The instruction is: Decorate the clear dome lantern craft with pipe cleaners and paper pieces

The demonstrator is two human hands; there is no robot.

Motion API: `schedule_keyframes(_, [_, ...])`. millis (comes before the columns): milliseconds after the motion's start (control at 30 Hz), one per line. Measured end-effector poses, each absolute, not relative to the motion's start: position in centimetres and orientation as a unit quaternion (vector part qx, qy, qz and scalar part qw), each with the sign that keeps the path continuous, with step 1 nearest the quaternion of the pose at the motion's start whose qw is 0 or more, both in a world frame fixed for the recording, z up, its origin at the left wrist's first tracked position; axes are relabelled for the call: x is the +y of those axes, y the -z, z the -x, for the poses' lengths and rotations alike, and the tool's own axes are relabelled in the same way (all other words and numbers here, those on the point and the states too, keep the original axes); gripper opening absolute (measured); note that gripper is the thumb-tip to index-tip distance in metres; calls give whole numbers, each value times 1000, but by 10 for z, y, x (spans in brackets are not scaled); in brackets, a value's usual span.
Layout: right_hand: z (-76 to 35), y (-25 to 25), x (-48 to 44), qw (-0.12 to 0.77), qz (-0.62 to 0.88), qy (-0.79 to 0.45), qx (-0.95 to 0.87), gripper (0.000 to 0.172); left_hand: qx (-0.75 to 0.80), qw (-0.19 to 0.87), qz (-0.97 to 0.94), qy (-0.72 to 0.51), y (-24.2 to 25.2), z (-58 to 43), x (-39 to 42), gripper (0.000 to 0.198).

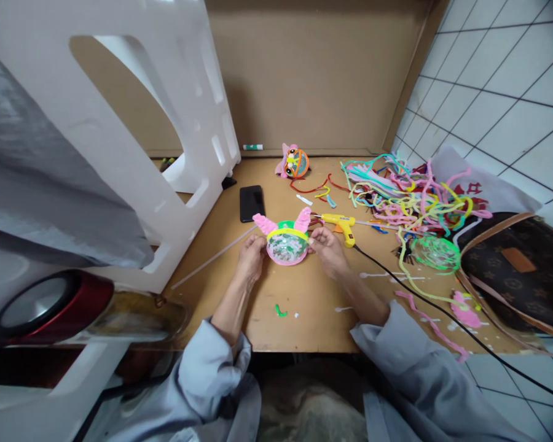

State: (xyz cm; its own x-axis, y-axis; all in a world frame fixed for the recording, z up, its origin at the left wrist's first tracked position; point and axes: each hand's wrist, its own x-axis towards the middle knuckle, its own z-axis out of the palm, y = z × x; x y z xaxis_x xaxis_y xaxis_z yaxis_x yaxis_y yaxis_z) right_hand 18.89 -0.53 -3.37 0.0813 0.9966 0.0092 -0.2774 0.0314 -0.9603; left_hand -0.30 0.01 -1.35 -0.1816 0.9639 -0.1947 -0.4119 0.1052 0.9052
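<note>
A round clear craft piece (287,244) with pink pipe-cleaner ears, a yellow band and a green rim sits between my hands near the middle of the cardboard table (304,307). My left hand (251,258) grips its left side with curled fingers. My right hand (327,248) grips its right side the same way. A yellow glue gun (341,224) lies just behind my right hand, its black cord (442,313) running off to the right.
A black phone (251,202) lies behind the craft. A finished pink and orange piece (294,162) stands at the back. Several coloured pipe cleaners (410,196) are piled at right, with a green netted ball (437,253) and a brown bag (516,270). White foam packing (133,141) rises at left.
</note>
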Motion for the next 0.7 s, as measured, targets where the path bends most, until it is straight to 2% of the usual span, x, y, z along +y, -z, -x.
schedule_keyframes(300, [-187,28,-7,598,446,-545,-383,35,480,569,-290,-602,9,1,-2,26])
schedule_keyframes(500, [-188,26,-9,593,450,-520,-419,21,483,565,-289,-603,12,2,-1,25])
schedule_keyframes(700, [-185,27,-9,596,459,-512,-415,17,479,566,-292,-604,15,2,0,25])
